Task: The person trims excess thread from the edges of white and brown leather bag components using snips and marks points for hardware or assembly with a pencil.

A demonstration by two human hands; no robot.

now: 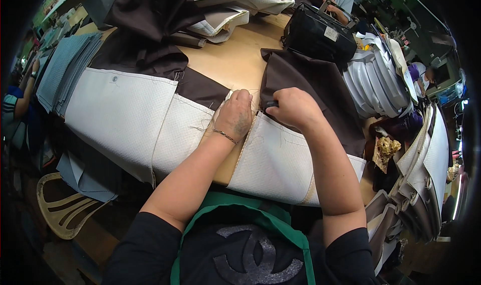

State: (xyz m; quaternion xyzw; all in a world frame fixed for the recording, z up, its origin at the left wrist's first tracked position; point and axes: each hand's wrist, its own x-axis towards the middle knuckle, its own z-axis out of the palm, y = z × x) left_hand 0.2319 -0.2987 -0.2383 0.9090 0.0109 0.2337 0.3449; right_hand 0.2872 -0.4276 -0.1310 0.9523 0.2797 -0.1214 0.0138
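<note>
1. Nearest the head camera, a green apron (303, 235) covers part of my dark shirt (198, 252).
2. Beyond it, a white quilted panel (273, 152) lies on the table (220, 59), mostly right of my left hand (237, 113), its long axis running rightward and slightly toward me.
3. Its upper left corner sits between my hands, just beside both; my right forearm passes over it.
4. My left hand presses down, fingers together; I can't tell whether they pinch anything.
5. My right hand (294, 107) is closed around a small dark tool (272, 104), near loose threads (256, 109).
</note>
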